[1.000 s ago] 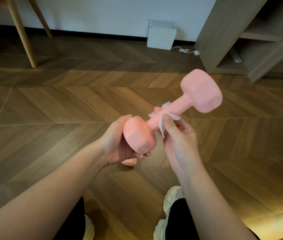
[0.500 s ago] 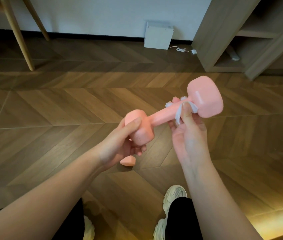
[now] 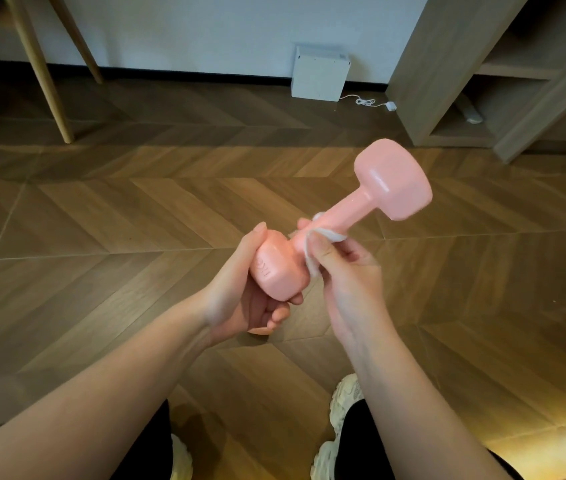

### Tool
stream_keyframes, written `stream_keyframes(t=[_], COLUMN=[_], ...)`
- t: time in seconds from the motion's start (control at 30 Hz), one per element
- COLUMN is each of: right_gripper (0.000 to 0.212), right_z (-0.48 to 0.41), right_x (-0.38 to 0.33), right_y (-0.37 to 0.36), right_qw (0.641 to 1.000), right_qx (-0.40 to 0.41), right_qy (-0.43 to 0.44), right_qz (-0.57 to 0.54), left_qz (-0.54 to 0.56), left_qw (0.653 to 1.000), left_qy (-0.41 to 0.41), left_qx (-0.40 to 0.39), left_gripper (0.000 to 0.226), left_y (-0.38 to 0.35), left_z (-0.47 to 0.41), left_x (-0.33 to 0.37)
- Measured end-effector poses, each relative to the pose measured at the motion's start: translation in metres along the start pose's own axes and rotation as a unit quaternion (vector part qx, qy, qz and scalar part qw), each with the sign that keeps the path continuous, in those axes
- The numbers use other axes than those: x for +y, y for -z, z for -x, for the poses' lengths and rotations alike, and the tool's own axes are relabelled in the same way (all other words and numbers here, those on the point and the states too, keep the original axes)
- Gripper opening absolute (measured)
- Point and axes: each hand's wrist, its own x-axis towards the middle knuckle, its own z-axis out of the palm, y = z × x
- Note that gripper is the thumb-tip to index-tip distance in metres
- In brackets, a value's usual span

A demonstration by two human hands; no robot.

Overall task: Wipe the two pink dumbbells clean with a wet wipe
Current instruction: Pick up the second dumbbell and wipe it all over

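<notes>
We see a white box (image 3: 319, 72) against the wall at twelve o'clock, a white cable (image 3: 366, 101) beside it, a wooden shelf unit (image 3: 447, 81) at two, and wooden legs (image 3: 41, 71) at ten.
</notes>
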Motion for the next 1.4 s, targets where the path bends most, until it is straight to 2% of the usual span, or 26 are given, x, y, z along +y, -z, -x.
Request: stream_keyframes(t=[0.13,0.27,0.33,0.47,0.53,0.6,0.73,0.93,1.03,1.13,1.27,1.4], right_gripper=[0.031,0.030,0.034,0.029,0.039,0.035,0.028,0.024,0.019,0.029,0.039,0.017], right_z=[-0.006,-0.002,-0.003,-0.008,-0.009,-0.008,0.003,0.012,0.006,-0.001,-0.001,0.007], right_x=[-0.022,-0.026,-0.029,-0.026,-0.021,-0.014,0.002,0.008,-0.005,-0.023,-0.027,-0.019], right_y=[0.009,0.011,0.012,0.019,0.019,0.014,0.004,-0.008,-0.004,0.004,0.007,0.003], right_qw=[0.994,0.990,0.988,0.985,0.987,0.992,0.999,0.998,1.000,0.998,0.994,0.998], right_qx=[0.031,0.031,0.043,0.054,0.039,0.025,-0.013,-0.033,-0.020,0.009,0.026,-0.001], right_qy=[0.035,0.031,0.035,0.042,0.042,0.035,0.032,-0.004,0.007,0.041,0.033,0.060], right_qz=[-0.094,-0.135,-0.142,-0.160,-0.152,-0.120,-0.025,0.047,0.018,-0.056,-0.105,-0.029], left_qz=[-0.034,-0.001,0.025,-0.029,-0.063,-0.079,-0.067,-0.003,-0.002,-0.023,-0.024,0.080], left_qw=[0.999,0.999,0.999,0.996,0.993,0.993,0.994,0.999,1.000,1.000,0.999,0.988], left_qy=[0.004,0.041,0.007,-0.080,-0.090,-0.084,-0.079,-0.054,-0.028,-0.002,0.040,0.108], left_qx=[-0.007,-0.030,-0.029,0.014,0.032,0.037,0.042,0.008,0.004,0.003,-0.007,-0.074], left_gripper=[0.085,0.080,0.073,0.088,0.088,0.086,0.069,0.072,0.078,0.090,0.083,0.076], left_y=[0.006,0.001,-0.001,-0.003,-0.002,0.002,0.001,-0.004,-0.004,-0.002,-0.002,-0.002], left_z=[-0.002,0.001,0.001,-0.004,-0.006,-0.004,0.004,0.007,0.006,0.004,0.003,0.006], left_x=[0.001,0.001,-0.001,-0.007,-0.007,-0.005,-0.004,-0.002,0.000,-0.001,-0.004,-0.011])
